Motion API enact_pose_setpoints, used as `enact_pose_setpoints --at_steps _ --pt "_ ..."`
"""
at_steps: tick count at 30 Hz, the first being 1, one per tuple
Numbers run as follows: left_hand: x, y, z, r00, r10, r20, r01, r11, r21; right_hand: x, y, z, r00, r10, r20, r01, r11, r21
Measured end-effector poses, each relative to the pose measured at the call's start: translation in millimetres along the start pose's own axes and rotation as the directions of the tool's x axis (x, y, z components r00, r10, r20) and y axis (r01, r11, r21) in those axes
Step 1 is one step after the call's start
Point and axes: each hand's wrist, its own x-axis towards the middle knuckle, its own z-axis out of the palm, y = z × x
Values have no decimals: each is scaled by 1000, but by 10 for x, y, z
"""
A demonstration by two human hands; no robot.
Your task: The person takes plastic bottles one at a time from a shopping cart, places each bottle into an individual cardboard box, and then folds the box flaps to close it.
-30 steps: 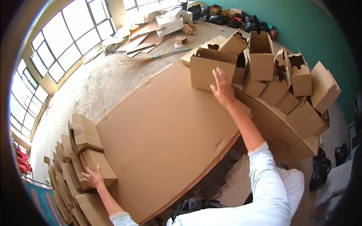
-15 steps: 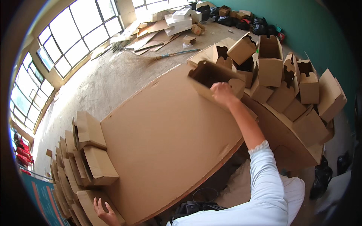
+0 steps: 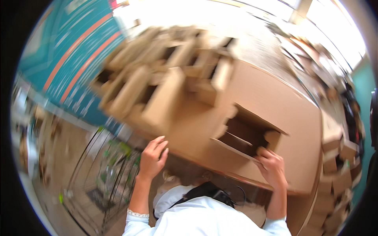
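Note:
An open cardboard box [image 3: 246, 135] rests on the brown table top [image 3: 283, 92], in front of me and a little to the right. Its top gapes, showing the dark inside, and notched flaps stand at its ends. My right hand [image 3: 271, 167] grips the near right corner of this box with curled fingers. Apart from any box, my left hand [image 3: 154, 156] hovers by the table's near edge with its fingers spread. Just beyond it stand several rows of open cardboard boxes [image 3: 163, 100], blurred by motion.
More cardboard boxes [image 3: 340, 179] are heaped at the right. Left of my body stands a black wire basket [image 3: 110, 177] with clear and green things inside. A teal banner with orange stripes [image 3: 76, 55] rises at the far left. Scrap and dark bags lie along the far right.
My view has swung left toward the rows of boxes. My right hand has brought the box from the heap on the right across the table toward me. My left hand stays empty.

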Motion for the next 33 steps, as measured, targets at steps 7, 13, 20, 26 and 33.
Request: enact_pose_setpoints --at_steps 7,13,20,26,33 --pt "-1661 -1487 -1193 802 -441 -402 512 855 85 -165 -50 203 997 47 58 -48 999 14" --pt "-3437 -3644 -1445 297 -942 -158 955 289 72 109 21 93 810 490 323 -487 868 -97" --pt "-4071 -4427 -607 -52 -995 86 901 -9 433 -14 381 -27 785 542 301 -486 839 -245" --pt "-4418 -4923 -240 -14 -1000 -15 860 -19 511 -409 1143 -293 776 560 291 -577 816 -32" --pt "-4425 -4976 -180 136 -985 -103 819 53 572 -434 1131 -319 754 604 258 -607 791 -76"
